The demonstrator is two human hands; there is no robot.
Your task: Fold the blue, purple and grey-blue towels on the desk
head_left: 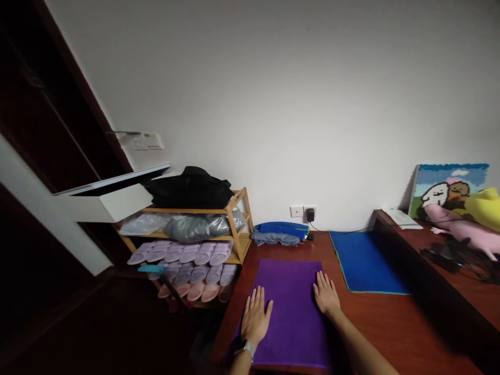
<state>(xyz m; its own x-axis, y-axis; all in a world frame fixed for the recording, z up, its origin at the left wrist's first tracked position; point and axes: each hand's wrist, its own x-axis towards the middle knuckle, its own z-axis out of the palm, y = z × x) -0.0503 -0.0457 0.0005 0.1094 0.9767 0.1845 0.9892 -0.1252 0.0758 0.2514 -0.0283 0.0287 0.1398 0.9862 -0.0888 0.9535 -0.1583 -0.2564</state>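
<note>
A purple cloth [291,312] lies spread flat on the reddish-brown wooden table [371,328]. On its left edge rests my left hand [256,317], palm down with the fingers stretched out and a watch on the wrist. My right hand [326,293] lies flat on the right edge, higher up, its fingers also extended. Neither hand grips anything. To the right of the purple cloth a blue cloth [367,263] with a green border is laid out. Folded blue and grey cloths [279,234] are stacked at the back of the table against the wall.
A wooden rack [238,229] on the left holds rows of slippers [191,252], bagged items and a black bag [189,187]. A charger [310,214] with a cable is plugged into the wall. On the raised right-hand surface are a pink plush toy [461,226] and a dog picture [449,182].
</note>
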